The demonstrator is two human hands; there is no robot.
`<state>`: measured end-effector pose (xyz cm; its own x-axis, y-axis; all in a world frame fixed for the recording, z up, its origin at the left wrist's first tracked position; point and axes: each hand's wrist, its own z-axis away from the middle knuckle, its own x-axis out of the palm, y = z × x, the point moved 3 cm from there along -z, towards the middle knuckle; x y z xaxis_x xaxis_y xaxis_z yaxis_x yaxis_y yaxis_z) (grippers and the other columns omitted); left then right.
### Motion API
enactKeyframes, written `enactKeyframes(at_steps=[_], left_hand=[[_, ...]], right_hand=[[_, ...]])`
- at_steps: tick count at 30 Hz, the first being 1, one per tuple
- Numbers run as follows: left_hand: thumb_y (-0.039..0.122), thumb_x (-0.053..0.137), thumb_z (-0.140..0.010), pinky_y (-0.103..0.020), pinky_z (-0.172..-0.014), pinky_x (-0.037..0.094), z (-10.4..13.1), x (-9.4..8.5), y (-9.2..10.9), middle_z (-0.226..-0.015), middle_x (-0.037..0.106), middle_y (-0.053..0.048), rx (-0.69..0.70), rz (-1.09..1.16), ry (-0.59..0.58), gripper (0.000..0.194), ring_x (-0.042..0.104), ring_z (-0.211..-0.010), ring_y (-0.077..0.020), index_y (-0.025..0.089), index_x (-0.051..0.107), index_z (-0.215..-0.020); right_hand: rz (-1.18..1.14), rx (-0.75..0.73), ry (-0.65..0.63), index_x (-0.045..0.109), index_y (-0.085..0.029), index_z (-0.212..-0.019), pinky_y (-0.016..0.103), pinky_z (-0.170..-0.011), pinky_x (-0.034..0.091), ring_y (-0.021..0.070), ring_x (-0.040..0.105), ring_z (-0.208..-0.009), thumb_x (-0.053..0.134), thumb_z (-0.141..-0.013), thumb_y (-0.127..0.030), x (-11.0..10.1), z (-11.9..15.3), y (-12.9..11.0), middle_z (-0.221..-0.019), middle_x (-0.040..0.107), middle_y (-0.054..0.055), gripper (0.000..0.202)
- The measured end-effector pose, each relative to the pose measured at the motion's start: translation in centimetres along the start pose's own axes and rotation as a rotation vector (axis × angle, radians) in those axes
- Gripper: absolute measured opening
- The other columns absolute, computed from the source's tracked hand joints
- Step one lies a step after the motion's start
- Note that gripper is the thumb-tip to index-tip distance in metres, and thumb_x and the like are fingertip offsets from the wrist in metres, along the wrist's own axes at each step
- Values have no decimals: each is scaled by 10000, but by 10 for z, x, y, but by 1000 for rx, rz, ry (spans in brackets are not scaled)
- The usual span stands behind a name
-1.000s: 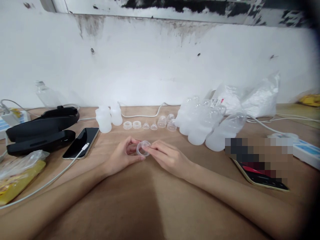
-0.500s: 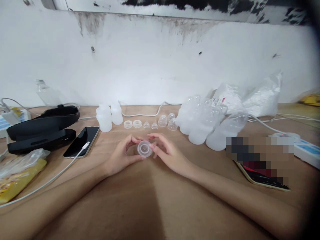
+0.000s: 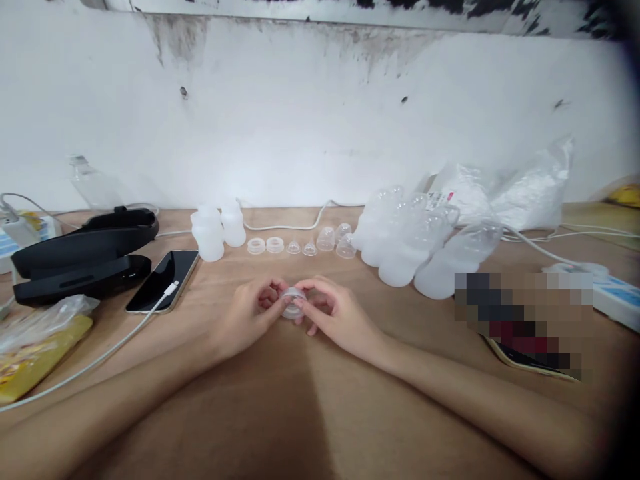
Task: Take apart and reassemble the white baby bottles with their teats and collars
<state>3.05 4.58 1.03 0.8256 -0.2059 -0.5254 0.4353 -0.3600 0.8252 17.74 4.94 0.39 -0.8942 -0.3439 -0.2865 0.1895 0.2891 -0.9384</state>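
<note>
Between my two hands is a clear bottle collar ring (image 3: 293, 293), with what looks like a teat set in it. My left hand (image 3: 250, 310) is closed on its left side, the thumb pressing its face. From the right, my right hand (image 3: 343, 312) pinches the same ring with thumb and fingers. Just beyond lie two loose collar rings (image 3: 275, 245), two clear teats (image 3: 309, 248) and three domed caps (image 3: 326, 239) in a row. Frosted bottle bodies (image 3: 210, 240) stand at the row's left end.
Several capped bottles (image 3: 400, 263) cluster on the right, before white-filled plastic bags (image 3: 530, 193). A phone (image 3: 163, 280) with a white cable (image 3: 120, 343) over it, a black headset-like device (image 3: 85, 243) and a yellow packet (image 3: 45, 347) are on the left. A power strip (image 3: 620, 300) sits far right.
My left hand has closed in, its thumb now on the ring's face beside the right thumb. The ring has tilted. The view has shifted slightly.
</note>
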Motion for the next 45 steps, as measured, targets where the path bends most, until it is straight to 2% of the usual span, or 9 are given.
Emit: enactKeyframes(at_steps=[3,9,17,23,28,31,37,41,45], left_hand=[[309,451,-817,-241,-589,453,-1,-1,-2,-697,618,-12,-13,-55,26,178,591,-648,-139,155,524,-865],[235,494,-774,-204,-517,415,-2,-1,-6,-607,575,20,10,-135,51,76,552,-569,-114,164,521,-778],[339,607,-716,-224,-574,464,-4,-4,-9,-781,629,-18,-1,-22,-65,245,589,-663,-133,174,524,-876],[298,601,-712,-210,-540,437,-4,-3,-11,-678,600,11,5,-133,-17,168,559,-606,-118,175,524,-796],[234,578,-700,-182,-467,381,-4,1,-5,-604,548,30,12,-183,14,92,496,-529,-90,167,520,-726],[245,592,-692,-197,-487,406,-5,3,-7,-609,549,23,-27,-100,24,113,514,-549,-101,162,521,-717],[297,562,-749,-235,-597,471,-3,3,-5,-813,618,-55,-119,324,-66,200,592,-736,-144,126,524,-845],[321,508,-791,-210,-529,455,-2,4,-1,-775,594,-43,-100,310,-71,214,557,-658,-118,121,530,-863],[310,492,-803,-188,-489,439,-1,8,-1,-688,569,-3,-67,205,-30,168,547,-590,-101,144,516,-812]], right_hand=[[30,9,-11,541,-183,-945,201,-420,528,126,610,-676,536,-757,-280,2,0,-1,-967,513,61,212],[23,108,18,535,-164,-912,207,-449,535,126,598,-661,546,-736,-244,5,0,1,-805,592,38,194],[23,149,-4,491,-190,-913,177,-429,497,67,536,-520,572,-714,-225,1,-2,4,-729,583,-12,218],[50,124,5,486,-186,-850,161,-387,472,106,557,-608,564,-709,-234,3,-3,5,-716,573,2,168],[162,74,21,506,-182,-816,175,-380,465,82,525,-507,520,-751,-268,4,-1,4,-672,548,-9,109],[155,64,17,509,-182,-814,175,-387,465,68,508,-477,515,-763,-278,4,-1,2,-670,541,-14,109],[60,16,-61,507,-196,-999,178,-417,461,110,587,-599,446,-822,-365,3,-1,0,-728,544,7,252],[115,-1,-48,506,-190,-1001,173,-385,413,90,550,-511,401,-847,-376,2,-1,-1,-698,554,8,263],[327,-97,0,512,-178,-917,196,-477,404,89,515,-515,375,-867,-300,3,1,-6,-632,534,-9,190]])
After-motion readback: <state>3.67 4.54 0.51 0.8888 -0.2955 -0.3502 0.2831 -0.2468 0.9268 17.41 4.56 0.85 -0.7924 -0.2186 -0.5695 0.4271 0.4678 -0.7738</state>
